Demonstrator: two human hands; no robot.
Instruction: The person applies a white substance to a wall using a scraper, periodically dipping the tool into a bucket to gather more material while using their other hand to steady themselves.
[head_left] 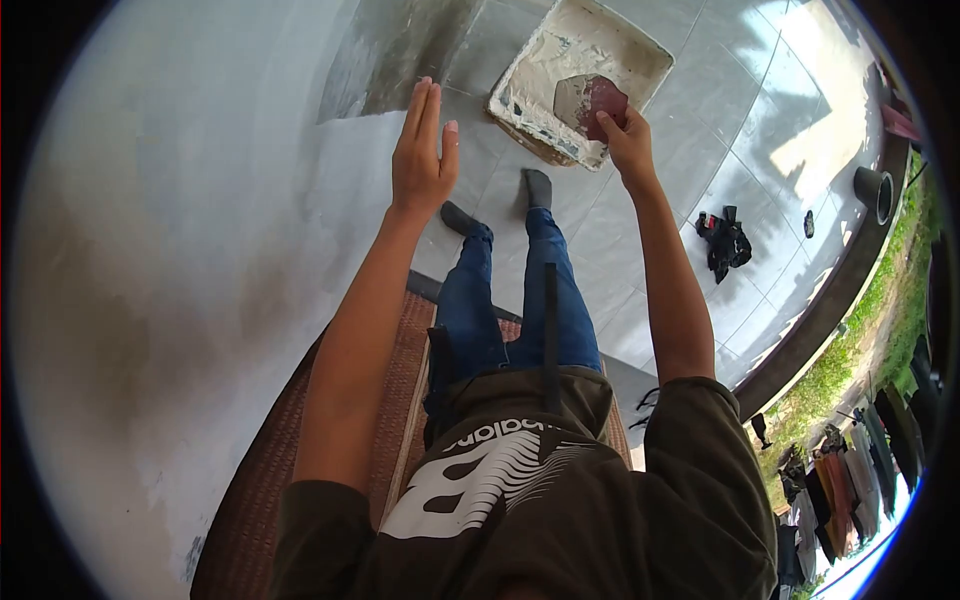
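Observation:
My right hand (628, 145) grips a flat scraper (602, 103), reddish on one side and smeared with pale paste on the other, over a tray (657, 65). Off-white paste (545, 70) coats the inside of that rectangular tray, which stands on the floor beyond my feet. On the other side, my left hand (425, 160) is raised beside the plastered wall (200, 220), its fingers stretched out and nothing held. Whether its fingertips touch the wall cannot be told. A grey, uncoated patch (385, 60) of wall shows near those fingertips.
Grey tiles (690, 150) cover the floor. A black bundle (724, 242) and a small dark object (809, 224) lie to the right. Near the curved floor edge sits a dark pot (873, 193). A reddish woven surface (265, 480) is below me; clothes (840, 480) hang outside.

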